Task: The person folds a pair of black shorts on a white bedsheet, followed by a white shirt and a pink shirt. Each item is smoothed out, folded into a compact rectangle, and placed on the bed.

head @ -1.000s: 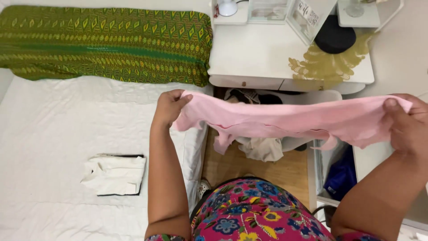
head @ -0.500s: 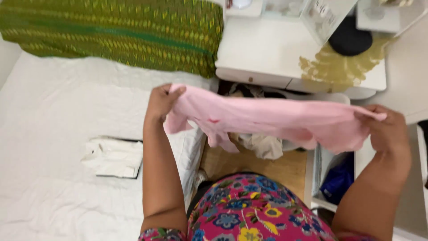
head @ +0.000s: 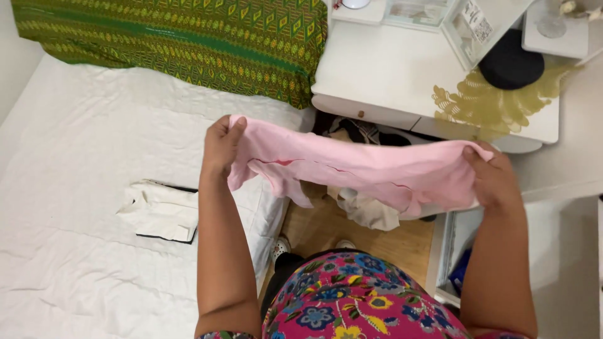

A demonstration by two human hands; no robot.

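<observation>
Two hands hold one pink garment (head: 358,166) stretched between them over the gap beside the bed. Our left hand (head: 221,145) has its fingers closed over the cloth's end at about 9 o'clock from the garment's middle; our right hand (head: 493,176) grips the other end at 3 o'clock, thumb on top and fingers curled under. The cloth sags and bunches a little in the middle, with a loose flap hanging at 7 o'clock.

At 12 o'clock from the garment stands a white dresser (head: 383,75). On its top, toward 1 o'clock, we see a white box-shaped frame (head: 468,31) bearing a small square black-and-white label, tilted on its side; just right of it lies a round black object (head: 510,66) on a gold lace doily (head: 483,107). A clear case (head: 411,11) sits at the dresser's far edge; what is in it we cannot tell.

Directly below the stretched cloth, a heap of mixed clothes (head: 364,207) lies between the dresser and a wooden floor (head: 377,242). At 4 o'clock a white bin (head: 443,251) holds something blue (head: 461,273), only partly visible.

On the white bed (head: 75,188), at 8 o'clock from our left hand, rests a folded white garment (head: 160,210) with a dark edge. A green patterned cloth (head: 182,37) covers the bed's far end at 11 o'clock.
</observation>
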